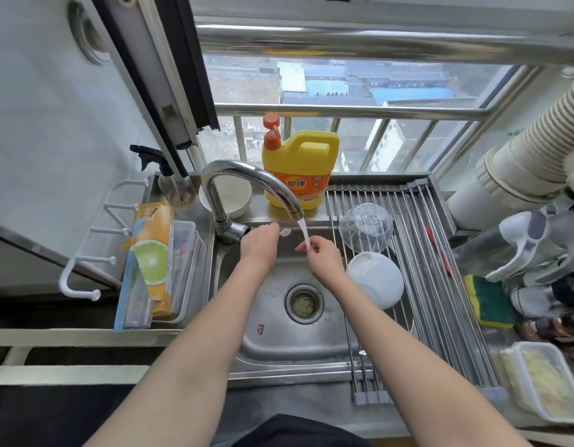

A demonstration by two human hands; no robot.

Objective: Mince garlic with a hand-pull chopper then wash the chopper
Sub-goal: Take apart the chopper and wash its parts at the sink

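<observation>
Stainless sink [311, 346] under window; curved chrome tap [247, 179] running. Left hand [258, 241] pinches small white chopper part [285, 232]; right hand [321, 253] fingers curled on sth tiny in stream, can't ID. Clear chopper bowl [365, 227], white lid [376, 279] on steel roll-up rack [440, 285].

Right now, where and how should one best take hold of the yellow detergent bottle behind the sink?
Grip the yellow detergent bottle by its moulded handle at the upper right, reaching from the front. It stands upright, and the handle opening faces the sink; the orange pump is too slim to lift by.
</observation>
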